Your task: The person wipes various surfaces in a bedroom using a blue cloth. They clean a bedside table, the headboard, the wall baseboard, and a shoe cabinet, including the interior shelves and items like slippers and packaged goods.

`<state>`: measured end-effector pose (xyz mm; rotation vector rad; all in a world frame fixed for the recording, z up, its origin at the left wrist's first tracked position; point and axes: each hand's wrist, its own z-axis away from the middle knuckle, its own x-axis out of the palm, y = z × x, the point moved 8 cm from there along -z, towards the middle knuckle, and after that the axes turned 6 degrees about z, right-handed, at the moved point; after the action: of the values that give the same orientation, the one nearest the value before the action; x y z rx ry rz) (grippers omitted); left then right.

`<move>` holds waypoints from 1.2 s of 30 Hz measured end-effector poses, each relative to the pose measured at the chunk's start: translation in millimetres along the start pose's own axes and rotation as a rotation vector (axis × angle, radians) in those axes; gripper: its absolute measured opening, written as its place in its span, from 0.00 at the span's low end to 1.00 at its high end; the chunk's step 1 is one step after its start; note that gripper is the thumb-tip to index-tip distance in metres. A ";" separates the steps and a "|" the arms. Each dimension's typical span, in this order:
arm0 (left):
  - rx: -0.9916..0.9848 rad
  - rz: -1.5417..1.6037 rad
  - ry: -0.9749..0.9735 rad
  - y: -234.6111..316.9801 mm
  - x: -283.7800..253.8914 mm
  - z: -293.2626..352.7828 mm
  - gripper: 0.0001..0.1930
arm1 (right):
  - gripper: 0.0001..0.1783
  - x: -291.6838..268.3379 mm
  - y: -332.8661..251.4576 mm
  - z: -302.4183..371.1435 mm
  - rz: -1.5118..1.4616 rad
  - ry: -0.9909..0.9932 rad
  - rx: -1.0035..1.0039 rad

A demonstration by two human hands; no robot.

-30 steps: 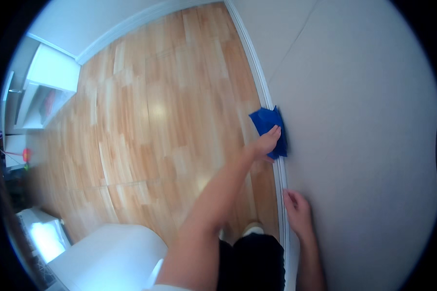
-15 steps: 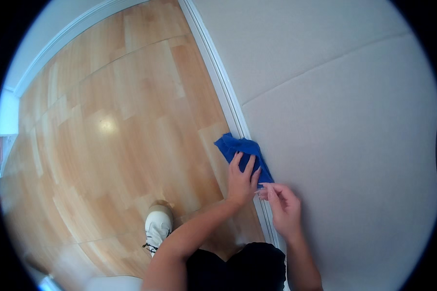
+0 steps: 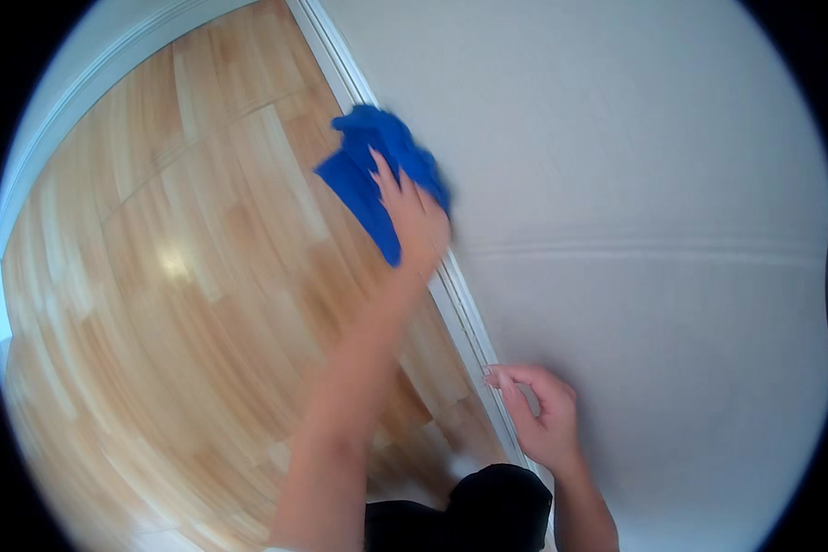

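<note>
Farther along baseboard [image 3: 460, 304], left hand [image 3: 414, 221] presses blue cloth [image 3: 368, 175]; right hand [image 3: 538, 419] curled, empty.

We see no packages, labels, signs or screens here.
</note>
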<state>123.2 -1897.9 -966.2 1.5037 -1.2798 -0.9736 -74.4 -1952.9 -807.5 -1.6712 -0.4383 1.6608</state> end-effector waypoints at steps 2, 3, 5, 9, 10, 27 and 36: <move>-0.065 -0.012 -0.110 9.7 -1.1 70.5 0.26 | 0.09 1.0 -9.3 6.1 0.012 -0.024 0.019; -0.065 0.068 -0.168 21.4 -4.1 109.0 0.28 | 0.09 2.3 -14.0 10.2 0.020 -0.053 0.032; -0.031 0.102 -0.226 51.7 -16.8 176.6 0.34 | 0.10 0.6 -32.8 21.2 0.062 -0.105 -0.029; -0.167 0.058 -0.225 69.1 -23.5 184.8 0.37 | 0.11 -20.5 -66.1 32.7 0.120 -0.156 -0.068; -0.273 0.035 -0.232 63.7 -23.3 169.9 0.37 | 0.12 -27.4 -67.9 36.5 0.176 -0.173 0.021; -0.474 -0.063 -0.398 -55.5 -4.2 -49.6 0.31 | 0.12 -13.9 -101.6 -124.2 -0.145 -0.178 -0.025; -0.725 -0.116 -0.435 -47.3 -11.8 -80.8 0.24 | 0.13 -9.2 -82.7 -109.7 -0.244 -0.301 0.228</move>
<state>211.1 -1872.2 -989.0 0.8269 -0.9559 -1.6847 50.8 -1931.0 -754.4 -1.1584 -0.5516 1.7106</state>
